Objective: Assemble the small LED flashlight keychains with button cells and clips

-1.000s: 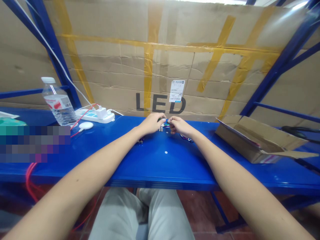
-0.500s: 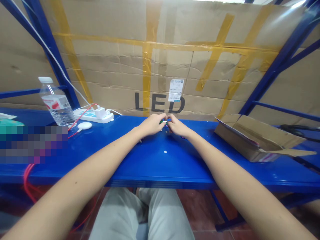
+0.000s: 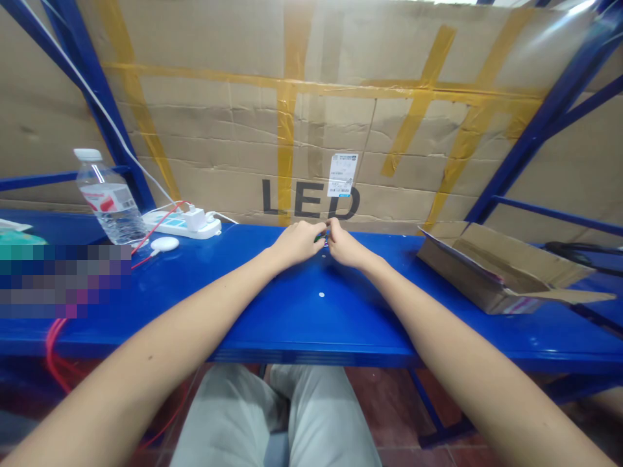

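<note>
Near the far edge of the blue table (image 3: 292, 324), both my hands meet at the fingertips. My left hand (image 3: 302, 241) is closed, its thumb and fingers pinching a small thing with a green part (image 3: 319, 239). Most of that small thing is hidden by the fingers, so its kind does not show. My right hand (image 3: 344, 244) is closed too, with its fingertips against the left hand's. Whatever lies between the right fingers is hidden from view.
At the right stands an open cardboard box (image 3: 487, 279). A water bottle (image 3: 109, 201), a white power strip (image 3: 180, 224) and a white round device (image 3: 164, 244) with a red cable are at the left. Behind the table rises a large taped cardboard sheet (image 3: 219, 149).
My right hand has turned a little, its fingers now more upright and curled. Less of the small thing shows between my hands than before. The left hand has barely shifted.
</note>
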Demonstrator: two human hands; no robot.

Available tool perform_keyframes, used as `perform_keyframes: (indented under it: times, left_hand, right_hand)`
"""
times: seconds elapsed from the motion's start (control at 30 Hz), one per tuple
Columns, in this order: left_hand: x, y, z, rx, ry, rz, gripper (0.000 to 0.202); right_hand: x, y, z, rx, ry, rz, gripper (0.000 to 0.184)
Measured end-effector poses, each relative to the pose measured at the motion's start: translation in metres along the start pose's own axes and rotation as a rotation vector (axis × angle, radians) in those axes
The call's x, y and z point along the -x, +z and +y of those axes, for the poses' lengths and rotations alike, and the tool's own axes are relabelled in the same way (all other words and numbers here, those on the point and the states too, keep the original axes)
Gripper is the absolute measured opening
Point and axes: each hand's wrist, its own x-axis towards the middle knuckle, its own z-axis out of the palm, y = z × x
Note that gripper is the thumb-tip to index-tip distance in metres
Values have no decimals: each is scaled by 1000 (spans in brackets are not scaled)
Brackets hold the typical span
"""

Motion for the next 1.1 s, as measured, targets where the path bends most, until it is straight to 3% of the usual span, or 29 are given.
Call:
perform_keyframes:
  times: [0.23, 0.4, 0.63, 0.8, 0.93, 1.1]
  left_hand:
    - [-2, 4, 2, -61, -116, 7, 22]
    - [-5, 5, -11, 149, -138, 30, 17]
    - [-12, 7, -41, 381, -335, 130, 11]
    - [-12, 12, -54, 406, -350, 165, 10]
    - [-12, 16, -54, 576, -342, 200, 7]
    - [-15, 12, -45, 789, -343, 240, 7]
  right_hand:
    - [1, 3, -1, 45, 36, -13, 36]
    - [-4, 2, 10, 6, 13, 44, 30]
    - [-7, -6, 27, 39, 99, 76, 33]
    - [-10, -10, 37, 14, 140, 110, 27]
    - [-11, -11, 33, 19, 136, 184, 18]
    - [-14, -5, 27, -262, 83, 230, 25]
